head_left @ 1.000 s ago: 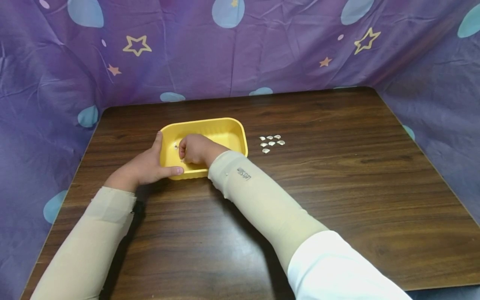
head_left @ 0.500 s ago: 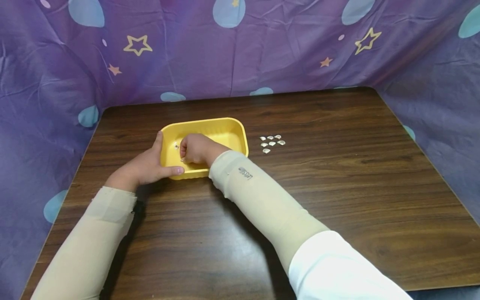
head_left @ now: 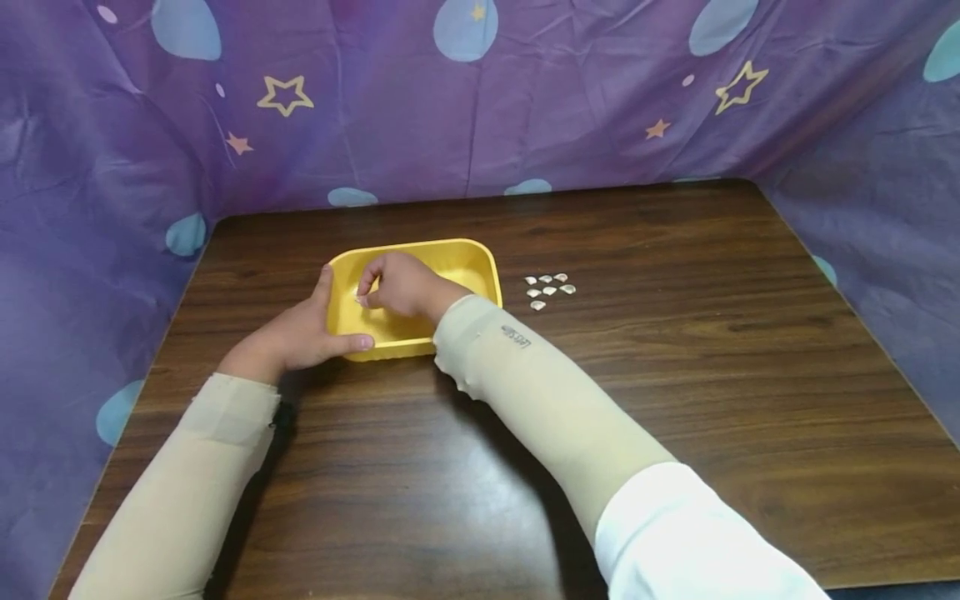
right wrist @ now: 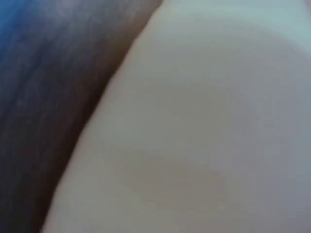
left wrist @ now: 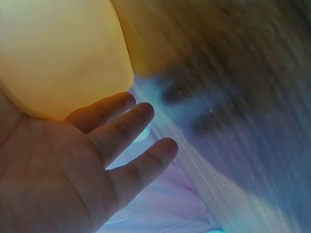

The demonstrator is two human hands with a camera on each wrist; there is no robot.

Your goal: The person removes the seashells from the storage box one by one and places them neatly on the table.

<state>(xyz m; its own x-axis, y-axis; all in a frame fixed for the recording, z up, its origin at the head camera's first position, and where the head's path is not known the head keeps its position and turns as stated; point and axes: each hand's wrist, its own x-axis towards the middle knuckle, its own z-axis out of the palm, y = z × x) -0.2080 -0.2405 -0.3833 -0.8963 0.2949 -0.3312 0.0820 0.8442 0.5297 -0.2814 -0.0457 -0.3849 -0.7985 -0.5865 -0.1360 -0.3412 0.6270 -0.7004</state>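
A yellow plastic tray (head_left: 408, 343) lies on the table. My left hand (head_left: 292, 335) rests against its left end, thumb along the front rim. In the left wrist view its fingers (left wrist: 129, 127) stretch out beside the yellow wall. Inside the tray, my right hand (head_left: 402, 283) pinches a small white seashell (head_left: 358, 297) between thumb and forefinger near the left wall; the fingers partly cover it. Several small white fan-shaped seashells (head_left: 549, 291) lie in loose rows on the table, right of the tray. Only pale sleeve and dark table show, blurred, in the right wrist view.
The dark wood-grain table (head_left: 675, 358) carries the tray toward its back left. A purple curtain (head_left: 525, 100) with stars and drops hangs behind and along the sides. My right forearm sleeve (head_left: 555, 408) crosses over the tray's front right corner.
My right hand has lifted slightly and shifted back inside the tray, with a seashell now visible in its fingertips. My left hand keeps its place on the tray. The view has tilted a little.
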